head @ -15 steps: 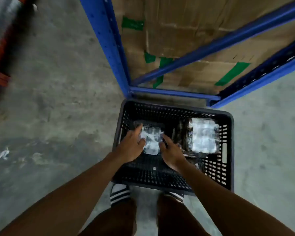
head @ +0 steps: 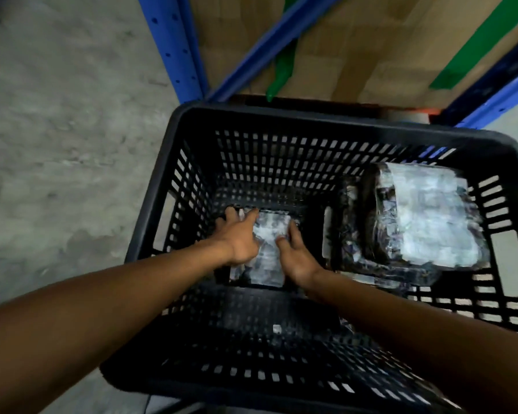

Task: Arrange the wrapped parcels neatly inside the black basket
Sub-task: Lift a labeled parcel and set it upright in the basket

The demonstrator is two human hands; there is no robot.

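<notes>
A black slotted basket (head: 281,116) stands on the concrete floor below me. Deep in its left half lies a small parcel wrapped in clear film (head: 268,249), flat on the bottom. My left hand (head: 238,234) rests on the parcel's left edge with fingers spread over its far corner. My right hand (head: 296,255) presses against its right edge. Both hands grip it between them. A larger film-wrapped parcel (head: 428,216) sits on top of others in the basket's right half, apart from my hands.
A blue steel rack (head: 174,46) stands just behind the basket, its shelf filled with cardboard boxes (head: 356,49) bearing green tape. Bare grey concrete floor (head: 57,144) lies to the left of the basket.
The view has closed in on the basket. Both hands have sunk deeper, carrying the small parcel down toward the bottom at the left.
</notes>
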